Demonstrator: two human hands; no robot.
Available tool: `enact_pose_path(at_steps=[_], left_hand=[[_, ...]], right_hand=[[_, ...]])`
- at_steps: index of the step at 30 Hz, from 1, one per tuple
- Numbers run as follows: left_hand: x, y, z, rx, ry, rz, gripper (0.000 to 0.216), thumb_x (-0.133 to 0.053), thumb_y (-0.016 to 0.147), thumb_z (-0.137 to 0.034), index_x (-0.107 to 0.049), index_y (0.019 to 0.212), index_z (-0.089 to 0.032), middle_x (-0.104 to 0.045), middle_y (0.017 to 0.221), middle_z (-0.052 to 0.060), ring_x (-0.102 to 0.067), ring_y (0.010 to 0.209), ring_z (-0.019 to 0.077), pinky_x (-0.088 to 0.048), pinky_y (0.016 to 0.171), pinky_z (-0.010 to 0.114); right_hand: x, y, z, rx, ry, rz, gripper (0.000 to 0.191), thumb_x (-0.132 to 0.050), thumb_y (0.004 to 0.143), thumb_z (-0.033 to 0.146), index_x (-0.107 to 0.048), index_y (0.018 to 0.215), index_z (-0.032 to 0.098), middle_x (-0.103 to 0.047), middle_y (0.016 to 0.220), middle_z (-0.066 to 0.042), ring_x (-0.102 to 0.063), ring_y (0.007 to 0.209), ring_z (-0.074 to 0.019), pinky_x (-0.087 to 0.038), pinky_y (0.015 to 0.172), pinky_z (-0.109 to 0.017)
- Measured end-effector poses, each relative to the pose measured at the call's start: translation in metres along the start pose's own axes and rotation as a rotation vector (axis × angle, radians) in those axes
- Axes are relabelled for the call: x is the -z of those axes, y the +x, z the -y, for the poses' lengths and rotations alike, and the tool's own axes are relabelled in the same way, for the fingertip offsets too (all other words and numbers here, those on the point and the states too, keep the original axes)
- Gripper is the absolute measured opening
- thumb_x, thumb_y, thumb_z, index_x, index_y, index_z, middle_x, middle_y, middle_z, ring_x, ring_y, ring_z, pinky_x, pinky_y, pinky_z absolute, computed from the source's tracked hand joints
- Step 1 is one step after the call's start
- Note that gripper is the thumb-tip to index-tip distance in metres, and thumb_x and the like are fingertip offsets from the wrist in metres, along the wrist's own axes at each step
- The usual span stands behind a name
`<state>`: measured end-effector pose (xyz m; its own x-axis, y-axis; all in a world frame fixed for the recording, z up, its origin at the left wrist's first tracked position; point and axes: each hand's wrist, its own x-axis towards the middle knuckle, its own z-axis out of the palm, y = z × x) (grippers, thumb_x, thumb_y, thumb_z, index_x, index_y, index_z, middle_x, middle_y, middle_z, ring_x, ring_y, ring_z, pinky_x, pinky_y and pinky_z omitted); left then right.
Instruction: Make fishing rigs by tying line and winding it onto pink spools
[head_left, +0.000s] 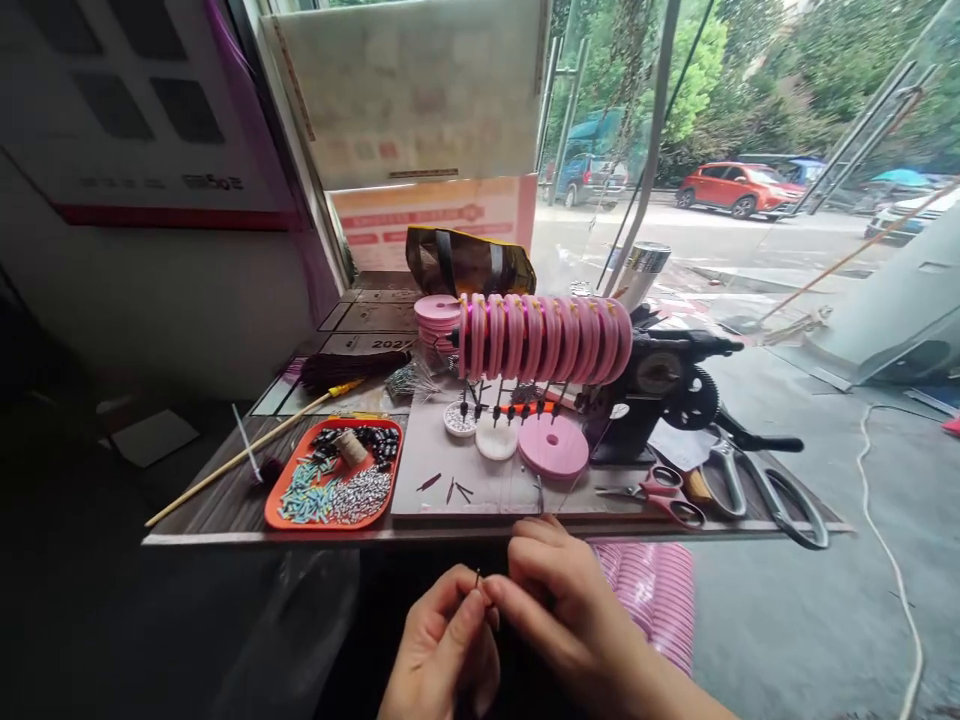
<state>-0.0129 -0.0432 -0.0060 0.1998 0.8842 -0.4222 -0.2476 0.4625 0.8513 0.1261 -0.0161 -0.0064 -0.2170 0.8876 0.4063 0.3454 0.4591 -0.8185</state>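
Note:
Below the table's front edge, my left hand (pixel 446 640) is closed in a pinch on a small dark sliver (pixel 478 576), too small to name. My right hand (pixel 559 590) meets it from the right, fingers curled, with a fingertip and thumb pressed at the same spot. Whatever the right fingers hold is hidden. Above my hands lies a pale board (pixel 480 485) with several thin dark pieces (pixel 452 492). A pink spool (pixel 553 447) lies flat on it, near a white disc (pixel 496 438) and a small dish of beads (pixel 459 419).
A hand-cranked machine (pixel 660 375) carries a row of pink spools (pixel 544 338), with weighted threads hanging below. An orange tray (pixel 335 474) holds beads and a thread reel (pixel 350 449). Small scissors (pixel 664 492) and large shears (pixel 780 500) lie right. A duster stick (pixel 247 455) crosses the left edge.

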Motion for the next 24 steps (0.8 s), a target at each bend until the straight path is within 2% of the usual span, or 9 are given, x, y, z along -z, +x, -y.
enact_pose_path(at_steps=[4,6,8,12,14,17,18,20,24], left_hand=[[-0.003,0.0,-0.001,-0.087,-0.084,-0.064,0.034,-0.067,0.071,-0.048,-0.058,0.069,-0.015,-0.041,0.046,-0.006,-0.038,0.046,0.0067,-0.031,0.05,0.02],[-0.003,0.0,-0.002,-0.113,-0.13,-0.107,0.029,-0.068,0.072,-0.043,-0.06,0.073,-0.015,-0.044,0.048,-0.005,-0.04,0.048,0.0074,-0.033,0.052,0.021],[-0.002,0.001,-0.005,-0.124,-0.213,-0.094,0.024,-0.069,0.073,-0.039,-0.06,0.075,-0.016,-0.045,0.049,-0.005,-0.04,0.049,0.0073,-0.032,0.052,0.02],[0.003,0.002,-0.017,-0.027,-0.416,0.134,0.021,-0.066,0.075,-0.033,-0.055,0.07,-0.016,-0.04,0.051,-0.006,-0.035,0.045,0.0062,-0.032,0.052,0.021],[0.008,0.002,-0.023,0.064,-0.377,0.272,0.025,-0.065,0.073,-0.033,-0.051,0.064,-0.016,-0.038,0.052,-0.006,-0.035,0.044,0.0067,-0.034,0.053,0.024],[0.014,0.002,-0.029,0.129,-0.188,0.369,0.03,-0.066,0.071,-0.036,-0.047,0.06,-0.016,-0.039,0.05,-0.005,-0.039,0.045,0.0085,-0.036,0.056,0.026],[0.014,0.003,-0.03,0.131,-0.132,0.379,0.032,-0.066,0.071,-0.038,-0.047,0.059,-0.016,-0.039,0.05,-0.004,-0.04,0.046,0.0093,-0.037,0.058,0.028],[0.012,0.005,-0.028,0.118,-0.082,0.389,0.038,-0.064,0.073,-0.046,-0.046,0.057,-0.016,-0.04,0.05,-0.003,-0.043,0.049,0.0113,-0.039,0.063,0.03],[-0.001,0.011,-0.017,0.039,-0.248,0.412,0.046,-0.062,0.073,-0.052,-0.039,0.053,-0.018,-0.041,0.049,-0.003,-0.045,0.053,0.0124,-0.041,0.072,0.035]], right_hand=[[-0.002,-0.002,-0.003,-0.062,0.046,-0.003,0.037,-0.045,0.087,0.026,-0.034,0.053,0.018,-0.042,0.051,0.003,-0.041,0.049,-0.0085,-0.031,0.046,-0.019],[-0.003,-0.003,-0.004,-0.06,0.025,-0.011,0.037,-0.043,0.088,0.027,-0.035,0.053,0.018,-0.044,0.052,0.003,-0.042,0.049,-0.0087,-0.032,0.046,-0.019],[-0.001,-0.003,-0.003,-0.033,-0.003,0.006,0.036,-0.042,0.089,0.028,-0.037,0.054,0.018,-0.046,0.053,0.002,-0.044,0.05,-0.009,-0.033,0.046,-0.019],[0.015,0.002,0.002,0.028,-0.086,0.17,0.036,-0.041,0.091,0.029,-0.04,0.057,0.018,-0.049,0.052,0.003,-0.044,0.048,-0.0086,-0.034,0.047,-0.019],[0.027,0.005,0.005,0.067,-0.155,0.321,0.033,-0.043,0.09,0.027,-0.042,0.058,0.018,-0.051,0.052,0.003,-0.044,0.047,-0.0077,-0.034,0.046,-0.018],[0.038,0.009,0.007,0.168,-0.213,0.463,0.034,-0.046,0.089,0.025,-0.039,0.056,0.019,-0.049,0.049,0.004,-0.042,0.043,-0.0067,-0.032,0.044,-0.018],[0.039,0.009,0.006,0.18,-0.201,0.458,0.036,-0.046,0.089,0.026,-0.036,0.054,0.019,-0.047,0.048,0.004,-0.04,0.043,-0.0067,-0.032,0.044,-0.018],[0.035,0.01,0.003,0.136,-0.127,0.361,0.041,-0.046,0.088,0.028,-0.026,0.053,0.019,-0.039,0.046,0.005,-0.036,0.042,-0.0067,-0.031,0.042,-0.018],[0.021,0.009,-0.004,0.004,0.007,0.087,0.042,-0.044,0.085,0.016,-0.013,0.058,0.019,-0.022,0.047,0.006,-0.026,0.04,-0.0055,-0.023,0.037,-0.019]])
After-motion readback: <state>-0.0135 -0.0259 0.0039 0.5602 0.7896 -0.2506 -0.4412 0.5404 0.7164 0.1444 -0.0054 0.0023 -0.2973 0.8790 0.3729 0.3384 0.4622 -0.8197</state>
